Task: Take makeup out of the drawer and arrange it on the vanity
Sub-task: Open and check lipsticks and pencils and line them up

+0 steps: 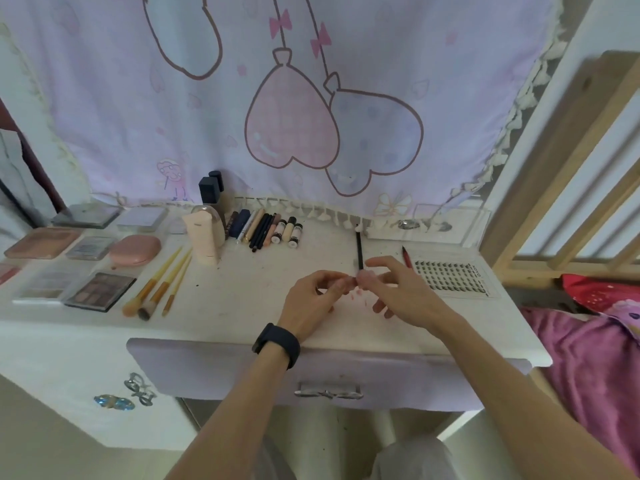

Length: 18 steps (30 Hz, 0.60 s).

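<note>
My left hand (313, 299) and my right hand (398, 289) meet over the middle of the white vanity top (242, 282). Between their fingertips they pinch a small pale pink item (358, 278), too blurred to name. A black pencil (359, 249) lies just behind the hands. The lilac drawer (214, 368) below the top is pushed in, with its bow-shaped handle (329, 393) in front of me.
Palettes (100, 292), a pink compact (135, 250) and three brushes (162, 284) lie at the left. Tubes, pencils and small bottles (263, 230) line the back. A lash tray (450, 277) and a red pencil (406, 255) sit at the right. A wooden frame (568, 168) stands beyond.
</note>
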{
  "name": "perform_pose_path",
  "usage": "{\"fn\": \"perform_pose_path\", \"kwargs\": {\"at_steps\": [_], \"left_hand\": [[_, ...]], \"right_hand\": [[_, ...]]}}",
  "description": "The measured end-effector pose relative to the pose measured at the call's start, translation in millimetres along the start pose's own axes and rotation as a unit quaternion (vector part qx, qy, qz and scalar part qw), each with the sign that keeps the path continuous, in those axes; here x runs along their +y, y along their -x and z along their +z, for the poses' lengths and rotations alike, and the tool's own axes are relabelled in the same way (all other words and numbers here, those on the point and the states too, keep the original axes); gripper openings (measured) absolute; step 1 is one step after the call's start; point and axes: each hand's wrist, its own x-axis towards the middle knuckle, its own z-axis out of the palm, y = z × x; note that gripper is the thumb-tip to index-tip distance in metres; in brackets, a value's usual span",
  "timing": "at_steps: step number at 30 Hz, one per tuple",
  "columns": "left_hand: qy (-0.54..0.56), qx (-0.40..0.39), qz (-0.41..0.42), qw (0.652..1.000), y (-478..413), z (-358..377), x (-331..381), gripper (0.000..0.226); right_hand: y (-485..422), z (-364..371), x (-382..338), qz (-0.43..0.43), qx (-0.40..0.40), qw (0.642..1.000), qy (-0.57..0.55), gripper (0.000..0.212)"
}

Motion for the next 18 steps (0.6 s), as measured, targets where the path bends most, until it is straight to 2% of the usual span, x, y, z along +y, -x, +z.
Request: {"fn": "perform_pose_path", "kwargs": {"at_steps": [3,8,13,16,18], "left_hand": [[0.003,-0.002,0.001,1.000,-0.7,0.3,-4.5,0.023],[-0.114,-0.007,0.032,0.993,-2.5,5.9,-12.6,0.024],[-0.124,-0.001,0.023,0.992,-0.9,6.6,-10.6,0.039],[-0.128,-0.001,0.031,0.991,-1.2,6.4,-11.3,0.035],[-0.133,0.003,0.038,0.990,-2.7,6.7,-14.2,0.034]], "right_hand": [[-6.6,-6.7,-11.1,0.007,-0.018,0.996,0.090,0.038],[-16.5,-18.7,-34.8,-0.043,-0.063,0.984,0.164,0.021],[-21.6,-21.1,-46.0,-0.071,-0.098,0.973,0.194,0.013],[-21.4,-19.0,-55.4,-0.041,-0.099,0.981,0.160,0.016],[-21.4,-17.7,-61.4,0.001,-0.081,0.978,0.191,0.025]]}}
